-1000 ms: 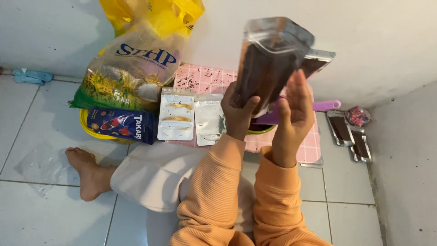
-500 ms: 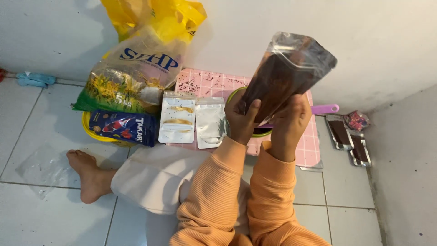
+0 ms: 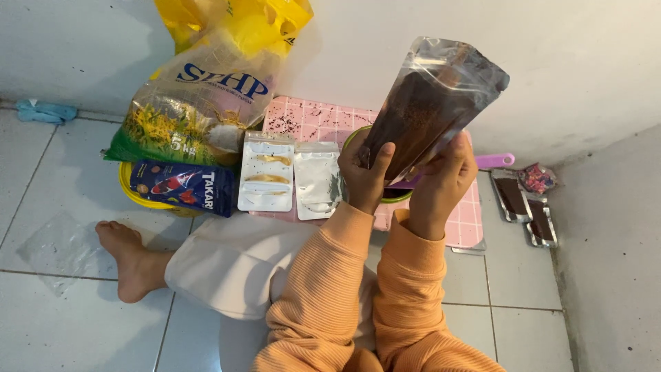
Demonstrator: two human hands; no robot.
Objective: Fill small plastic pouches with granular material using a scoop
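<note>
Pouch (image 3: 430,103) tipped more since before. We grip it, left hand (image 3: 366,176), right hand (image 3: 441,182). Brown bits inside, top open. Empty pouches (image 3: 289,176) wait.

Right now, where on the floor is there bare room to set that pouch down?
Bare tile lies between the pink mat and the filled pouches at right, and left of the foot past the clear bag. Around the yellow tub and sachets it is crowded.

White tiled floor (image 3: 82,324) bears pink mat (image 3: 313,120), perhaps plastic.
</note>
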